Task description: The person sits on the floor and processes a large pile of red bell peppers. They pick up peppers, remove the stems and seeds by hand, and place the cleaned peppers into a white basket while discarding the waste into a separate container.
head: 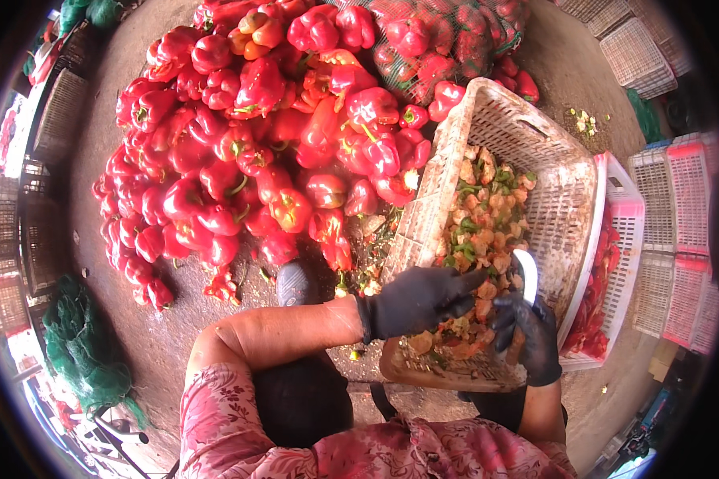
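In a black glove, my left hand [425, 299] reaches over the near left side of a dirty white plastic crate [560, 197], fingers spread above the pepper cores; no object shows in it. My right hand [527, 335], gloved too, grips a knife with a curved pale blade [527, 272] that points away from me, at the crate's near right part. Pepper cores with green stems [491, 209] lie inside the crate. To its left a large heap of red bell peppers [216, 161] covers the floor.
A green mesh sack of peppers [437, 42] lies behind the crate. Against its right side stands a white crate [626, 239] holding red pepper pieces [596, 293]. Stacked crates [671, 239] stand farther right. Green netting [81, 347] lies at the left. My shoe [296, 282] is near the heap.
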Demonstrator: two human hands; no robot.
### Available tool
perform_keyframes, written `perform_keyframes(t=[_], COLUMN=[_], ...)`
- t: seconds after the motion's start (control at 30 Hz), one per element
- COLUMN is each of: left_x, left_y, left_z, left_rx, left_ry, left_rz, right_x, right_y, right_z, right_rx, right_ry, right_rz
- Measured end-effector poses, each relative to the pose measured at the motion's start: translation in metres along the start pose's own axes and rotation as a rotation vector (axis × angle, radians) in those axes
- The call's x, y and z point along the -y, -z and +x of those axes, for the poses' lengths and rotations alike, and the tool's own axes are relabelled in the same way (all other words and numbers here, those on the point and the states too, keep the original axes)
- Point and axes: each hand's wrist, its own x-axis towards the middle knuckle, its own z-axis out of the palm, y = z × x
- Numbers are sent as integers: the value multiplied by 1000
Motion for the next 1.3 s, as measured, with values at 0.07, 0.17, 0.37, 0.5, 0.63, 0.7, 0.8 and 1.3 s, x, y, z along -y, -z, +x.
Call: perform_keyframes(t=[0.07, 0.17, 0.37, 0.5, 0.63, 0.7, 0.8, 1.3], left_x=[9, 17, 73, 103, 126, 132, 142, 162], left_y=[-11, 2, 52, 62, 60, 59, 55, 58], left_z=[-3, -8, -56, -83, -97, -97, -91, -131], left_rx=[-154, -67, -448, -819, -822, -796, -794, -1003], left_ry=[-257, -396, 25, 280, 363, 366, 383, 414], left_rz=[163, -192, -784, -845, -787, -633, -722, -875], right_x=[-5, -22, -54, -62, -67, -63, -59, 28], right_y=[-6, -15, -6, 0, 0, 2, -3, -189], right_z=[18, 35, 84, 93, 92, 93, 80, 251], right_rx=[-124, -262, -356, -454, -412, -392, -396, 236], right_ry=[-12, 12, 67, 26, 79, 113, 52, 396], right_rz=[20, -14, -269, -391, -474, -649, -949, -2287])
